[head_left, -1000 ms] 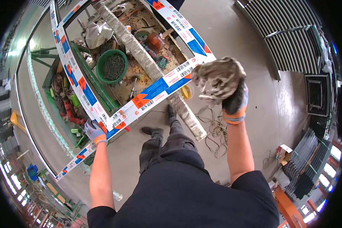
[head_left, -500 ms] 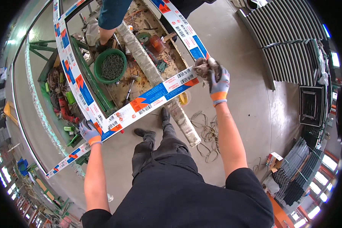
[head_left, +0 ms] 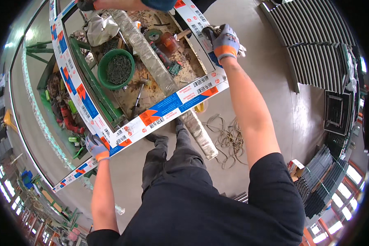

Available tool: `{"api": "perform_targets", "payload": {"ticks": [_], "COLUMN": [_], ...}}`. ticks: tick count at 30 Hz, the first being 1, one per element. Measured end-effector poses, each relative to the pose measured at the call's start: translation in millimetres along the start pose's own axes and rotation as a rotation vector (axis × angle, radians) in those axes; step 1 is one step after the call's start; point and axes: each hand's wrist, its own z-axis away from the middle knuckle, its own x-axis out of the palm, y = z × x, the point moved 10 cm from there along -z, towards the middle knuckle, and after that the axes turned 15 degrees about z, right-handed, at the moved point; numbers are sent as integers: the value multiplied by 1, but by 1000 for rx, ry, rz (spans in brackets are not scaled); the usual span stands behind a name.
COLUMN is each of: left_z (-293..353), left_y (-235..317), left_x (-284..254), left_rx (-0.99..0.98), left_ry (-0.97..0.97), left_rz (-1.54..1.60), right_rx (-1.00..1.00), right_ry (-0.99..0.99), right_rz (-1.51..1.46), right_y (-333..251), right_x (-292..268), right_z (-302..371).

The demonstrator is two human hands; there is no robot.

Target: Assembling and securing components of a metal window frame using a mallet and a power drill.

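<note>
A basin [head_left: 110, 85], apparently of screws [head_left: 119, 69], sits left of a drill [head_left: 167, 61] on the worktop [head_left: 194, 72] beneath a frame [head_left: 165, 111]; rope [head_left: 232, 142] lies on the floor [head_left: 270, 110].

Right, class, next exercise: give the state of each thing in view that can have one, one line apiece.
Left hand: gloved, touching the frame at its near-left corner
Right hand: gloved, clutching a rag
Rag: bunched, against the frame's right side
Frame: mostly film-covered
Wrapped bar: passing under the frame
Green bowl: upright, holding metal fasteners
Cord: loose, tangled
Drill: lying down
</note>
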Motion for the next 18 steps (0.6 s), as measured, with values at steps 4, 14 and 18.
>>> {"api": "perform_targets", "payload": {"ticks": [4, 14, 18], "left_z": [6, 8, 9], "left_y": [-31, -25, -26], "left_x": [-1, 3, -3], "left_rx": [-129, -70, -78], "left_ry": [-81, -27, -15], "left_rz": [24, -29, 43], "right_rx": [-201, -845, -370], "right_ry": [-45, -379, -362], "right_rz": [-2, -377, -438], "right_y": [-27, -174, -21], "right_x": [-26, -70, -42], "right_z": [64, 238, 130]}}
